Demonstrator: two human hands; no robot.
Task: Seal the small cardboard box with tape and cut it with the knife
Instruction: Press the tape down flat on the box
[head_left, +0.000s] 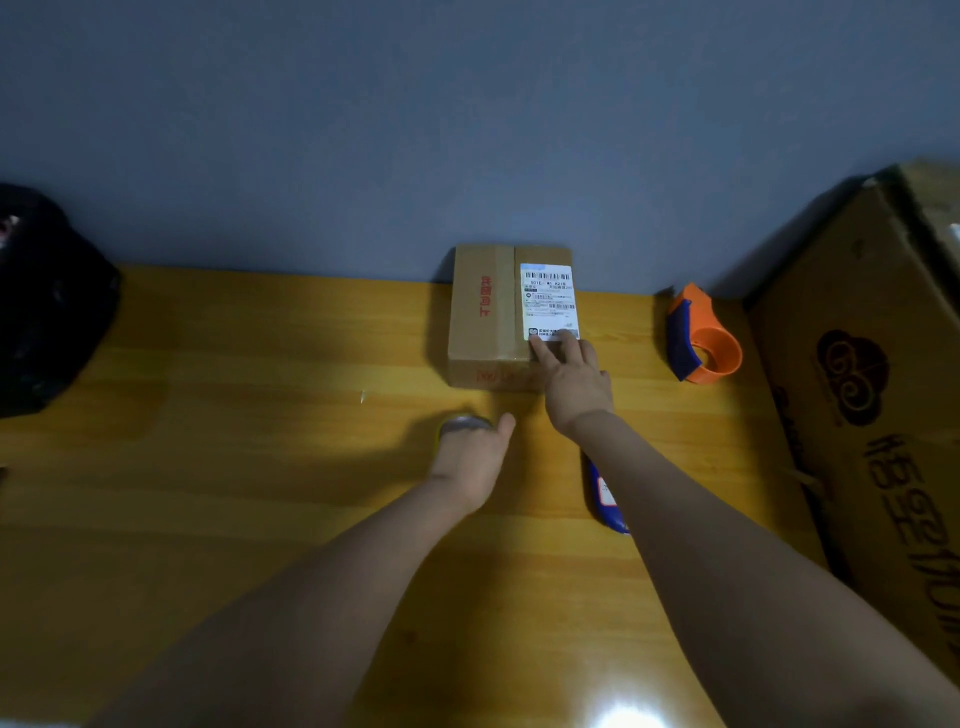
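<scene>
The small cardboard box (488, 317) stands against the wall at the back of the wooden table (234, 467). It has a white shipping label and a strip of tape along its top seam. My right hand (574, 382) rests on its near right corner, with fingers apart and fingertips on the label's lower edge. In front of the box, my left hand (475, 457) is closed around a round grey and yellowish tape roll (464, 425), which is mostly hidden by the fingers. A blue knife (602, 499) lies on the table, partly under my right forearm.
An orange and blue tape dispenser (704, 340) sits to the right of the box. A large printed cardboard carton (872, 395) fills the right side. A black bag (47, 306) lies at the table's left end. The grey wall runs right behind the table.
</scene>
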